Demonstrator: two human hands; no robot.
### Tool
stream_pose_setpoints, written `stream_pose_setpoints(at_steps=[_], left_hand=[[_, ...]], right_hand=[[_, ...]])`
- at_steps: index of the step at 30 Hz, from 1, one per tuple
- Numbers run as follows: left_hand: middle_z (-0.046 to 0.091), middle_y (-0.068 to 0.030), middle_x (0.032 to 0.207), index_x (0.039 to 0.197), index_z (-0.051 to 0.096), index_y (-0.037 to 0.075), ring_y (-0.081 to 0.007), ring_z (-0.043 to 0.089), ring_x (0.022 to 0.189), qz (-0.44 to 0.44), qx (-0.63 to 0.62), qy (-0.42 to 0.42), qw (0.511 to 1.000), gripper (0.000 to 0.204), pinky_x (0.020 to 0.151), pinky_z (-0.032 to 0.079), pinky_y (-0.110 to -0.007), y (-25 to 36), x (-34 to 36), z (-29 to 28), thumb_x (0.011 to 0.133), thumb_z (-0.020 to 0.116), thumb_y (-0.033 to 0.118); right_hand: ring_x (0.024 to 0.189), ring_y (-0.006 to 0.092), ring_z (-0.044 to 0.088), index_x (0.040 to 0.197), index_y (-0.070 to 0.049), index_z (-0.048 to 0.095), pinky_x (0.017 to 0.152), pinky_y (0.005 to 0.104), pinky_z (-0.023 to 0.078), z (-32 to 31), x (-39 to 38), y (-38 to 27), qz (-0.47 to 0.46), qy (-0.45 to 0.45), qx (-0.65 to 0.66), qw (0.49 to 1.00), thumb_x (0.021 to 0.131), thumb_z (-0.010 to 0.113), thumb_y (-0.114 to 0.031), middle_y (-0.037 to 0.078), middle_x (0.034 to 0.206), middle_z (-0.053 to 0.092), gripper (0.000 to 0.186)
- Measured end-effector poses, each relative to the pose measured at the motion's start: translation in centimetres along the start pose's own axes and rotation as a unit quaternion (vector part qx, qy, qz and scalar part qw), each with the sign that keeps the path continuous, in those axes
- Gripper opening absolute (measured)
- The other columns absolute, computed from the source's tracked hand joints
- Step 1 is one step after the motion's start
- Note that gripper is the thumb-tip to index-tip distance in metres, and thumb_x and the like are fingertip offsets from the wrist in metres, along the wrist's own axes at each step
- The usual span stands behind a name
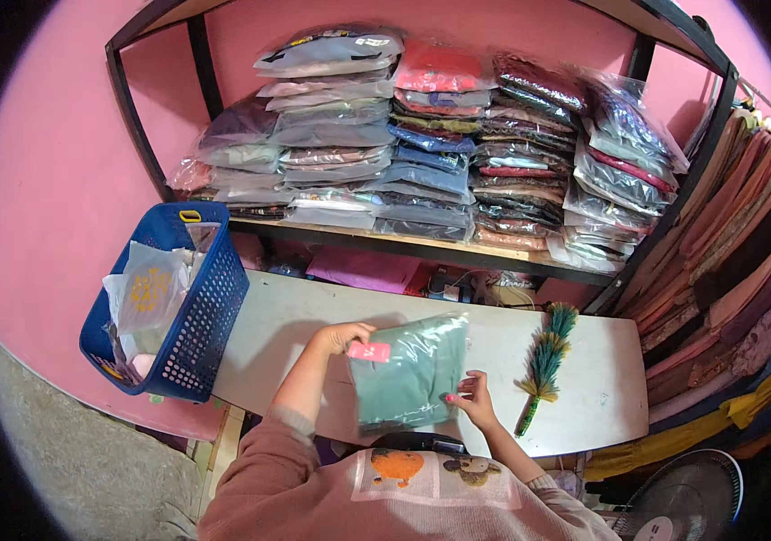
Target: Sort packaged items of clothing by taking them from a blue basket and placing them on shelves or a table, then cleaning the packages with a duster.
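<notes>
A folded green garment in a clear plastic bag (408, 379) is tilted up in front of me over the white table. My left hand (346, 338) is closed on its upper left corner, beside a small pink tag (369, 352). At the bag's lower right edge, my right hand (475, 399) pinches the plastic, its other fingers bent away from it. The tips of some fingers on both hands are hidden. To the right of my right hand lies a duster-like bundle of green and yellow feathers (543, 365) with a green handle.
A blue perforated basket (196, 329) holding bagged goods stands at the left end of the table (268, 311). Behind, a black-framed shelf (511, 257) carries several stacks of bagged clothes (430, 153). Hanging garments (728, 243) line the right side; a fan (692, 496) stands at lower right.
</notes>
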State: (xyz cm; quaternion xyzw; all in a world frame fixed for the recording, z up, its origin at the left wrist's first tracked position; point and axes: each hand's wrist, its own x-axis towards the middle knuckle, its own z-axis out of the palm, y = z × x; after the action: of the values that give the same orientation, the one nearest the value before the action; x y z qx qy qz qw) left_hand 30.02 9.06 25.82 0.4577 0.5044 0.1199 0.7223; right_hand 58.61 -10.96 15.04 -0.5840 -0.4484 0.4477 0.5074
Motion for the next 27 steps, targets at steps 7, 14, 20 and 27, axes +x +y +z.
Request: stream_pose_setpoints(at_steps=[7,14,20,27], left_hand=[[0.058,-0.0170,0.099,0.115,0.048,0.002,-0.0239,0.059,0.086,0.065,-0.119,0.404,0.905,0.065,0.066,0.051,-0.038,-19.5,7.5,-4.8,0.068,0.068,0.042],[0.060,-0.0098,0.098,0.111,0.048,0.002,-0.0195,0.058,0.088,0.118,0.092,0.165,0.975,0.061,0.072,0.048,-0.032,-22.2,2.4,2.2,0.062,0.076,0.024],[0.060,-0.0111,0.102,0.115,0.046,0.000,-0.0188,0.056,0.096,0.176,0.022,0.212,0.961,0.056,0.084,0.043,-0.033,-23.2,4.4,1.5,0.065,0.071,0.012],[0.059,-0.0125,0.104,0.118,0.046,0.001,-0.0183,0.056,0.097,0.376,0.106,0.224,0.893,0.048,0.085,0.042,-0.031,-5.0,1.1,2.9,0.073,0.063,0.004]], right_hand=[[0.080,0.0220,0.059,0.112,0.003,0.048,0.072,0.0323,0.048,1.5,-0.6,7.3,0.051,-0.058,-0.185,0.980,0.058,0.080,-0.046,0.014,0.088,0.060,0.080],[0.081,0.0179,0.058,0.117,0.006,0.040,0.071,0.0292,0.048,0.6,-0.5,8.1,0.092,-0.079,-0.072,0.990,0.061,0.081,-0.032,0.011,0.091,0.059,0.079],[0.086,0.0154,0.054,0.119,-0.003,0.037,0.073,0.0289,0.046,4.2,1.3,4.7,0.107,-0.192,0.092,0.971,0.072,0.067,-0.002,0.009,0.100,0.055,0.056],[0.080,0.0152,0.055,0.122,-0.003,0.038,0.070,0.0274,0.046,4.2,6.9,-3.6,-0.097,-0.027,0.027,0.995,0.074,0.058,-0.001,0.008,0.093,0.055,0.053]])
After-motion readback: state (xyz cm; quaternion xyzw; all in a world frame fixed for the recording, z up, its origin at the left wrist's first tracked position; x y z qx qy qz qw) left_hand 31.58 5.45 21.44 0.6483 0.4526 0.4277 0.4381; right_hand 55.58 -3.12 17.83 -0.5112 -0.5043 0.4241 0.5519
